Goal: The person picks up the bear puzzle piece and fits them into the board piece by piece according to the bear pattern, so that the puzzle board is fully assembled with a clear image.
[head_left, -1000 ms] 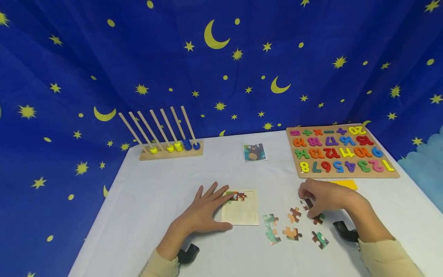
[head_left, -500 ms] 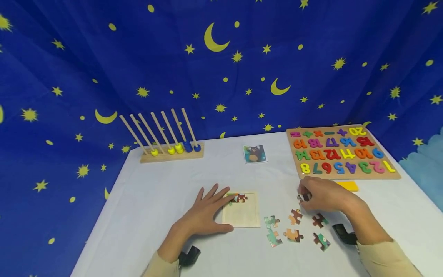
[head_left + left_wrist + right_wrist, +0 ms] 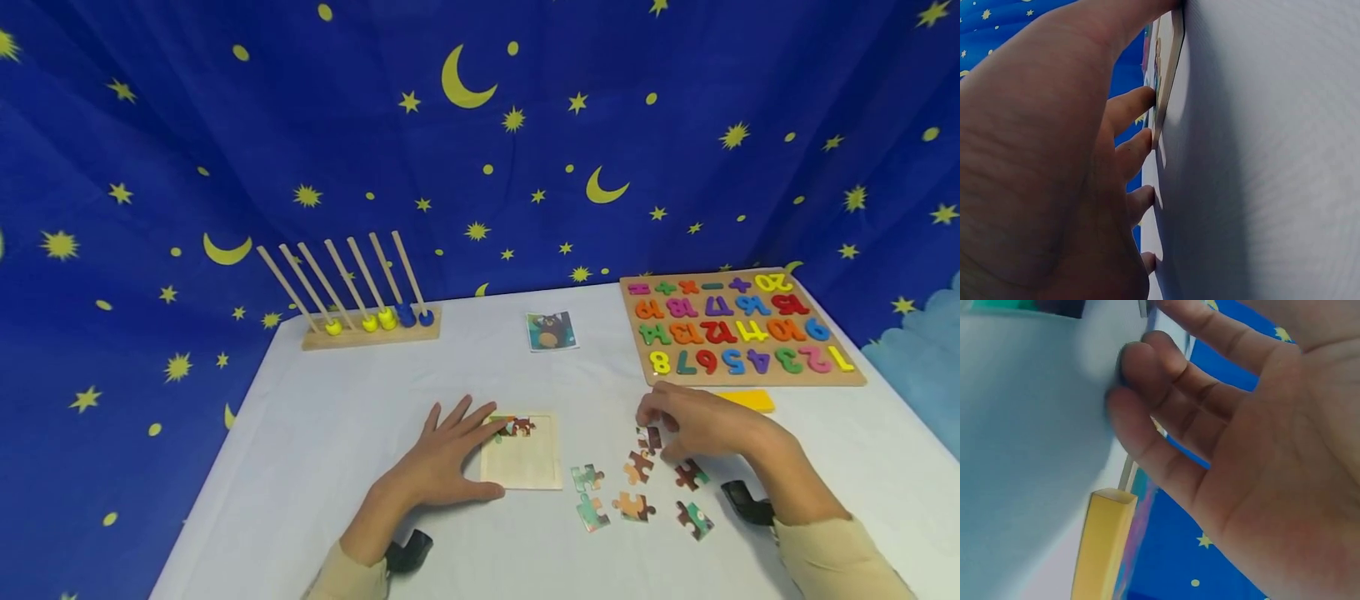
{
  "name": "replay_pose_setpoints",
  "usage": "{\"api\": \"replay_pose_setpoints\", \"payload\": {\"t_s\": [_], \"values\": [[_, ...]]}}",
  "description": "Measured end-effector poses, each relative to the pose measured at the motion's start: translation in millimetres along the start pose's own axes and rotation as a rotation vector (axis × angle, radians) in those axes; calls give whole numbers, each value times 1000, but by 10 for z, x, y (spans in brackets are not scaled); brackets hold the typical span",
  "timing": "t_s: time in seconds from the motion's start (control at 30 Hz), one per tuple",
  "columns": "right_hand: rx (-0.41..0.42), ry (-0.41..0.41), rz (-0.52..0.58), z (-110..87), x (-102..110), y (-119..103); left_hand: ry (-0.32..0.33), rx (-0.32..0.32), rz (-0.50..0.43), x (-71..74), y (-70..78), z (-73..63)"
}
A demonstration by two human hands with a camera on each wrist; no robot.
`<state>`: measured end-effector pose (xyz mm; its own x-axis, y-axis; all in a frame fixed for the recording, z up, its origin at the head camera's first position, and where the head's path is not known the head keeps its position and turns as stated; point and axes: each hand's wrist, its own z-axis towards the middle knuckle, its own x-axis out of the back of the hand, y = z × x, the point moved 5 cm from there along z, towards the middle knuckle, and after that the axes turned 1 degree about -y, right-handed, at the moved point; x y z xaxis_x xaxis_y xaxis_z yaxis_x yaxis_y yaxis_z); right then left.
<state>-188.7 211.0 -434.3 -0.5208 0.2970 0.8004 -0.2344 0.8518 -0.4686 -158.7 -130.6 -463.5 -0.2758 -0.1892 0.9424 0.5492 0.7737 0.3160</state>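
My left hand (image 3: pixel 442 462) rests spread out at the left of a square wooden puzzle tray (image 3: pixel 521 462), index finger across its upper left corner and thumb at its lower left edge. Part of a bear picture, made of fitted jigsaw pieces (image 3: pixel 521 427), fills the tray's upper left. Index finger and thumb of my right hand (image 3: pixel 708 425) pinch a brown and white jigsaw piece (image 3: pixel 649 439); the other fingers are curled. Right below it lies a brown and orange piece (image 3: pixel 639 467). The left wrist view shows my left fingertips (image 3: pixel 1145 97) along the tray edge (image 3: pixel 1169 81).
Several loose jigsaw pieces (image 3: pixel 633 507) lie between tray and right wrist. A bear picture card (image 3: pixel 552 331) lies farther back. A bead abacus (image 3: pixel 371 333) stands back left, a number board (image 3: pixel 742 329) back right. Behind my right hand is a yellow block (image 3: pixel 750 401).
My right hand has moved a little left with the brown and white piece, which looked raised and tilted half a second ago and now shows flatter. The left hand stays put.
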Motion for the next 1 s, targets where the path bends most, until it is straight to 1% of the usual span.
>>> {"api": "replay_pose_setpoints", "payload": {"t_s": [0.13, 0.2, 0.33, 0.5, 0.6, 0.73, 1.0], "values": [[5, 22, -2, 16, 8, 16, 2, 2, -20, 17, 5, 9], [-7, 32, 4, 24, 8, 19, 3, 4, -26, 21, 4, 9], [5, 62, 13, 27, 19, 8, 4, 1, -34, 18, 6, 7], [67, 142, -12, 31, 50, -29, 5, -4, -44, 6, 4, 7], [111, 184, -34, 61, 56, -85, 8, -2, -42, 2, -6, 6], [155, 211, -67, 121, 35, -196, 9, 6, -35, -10, -22, 13], [180, 217, -81, 246, -48, -456, 10, 5, -49, -13, -14, 18]]}}
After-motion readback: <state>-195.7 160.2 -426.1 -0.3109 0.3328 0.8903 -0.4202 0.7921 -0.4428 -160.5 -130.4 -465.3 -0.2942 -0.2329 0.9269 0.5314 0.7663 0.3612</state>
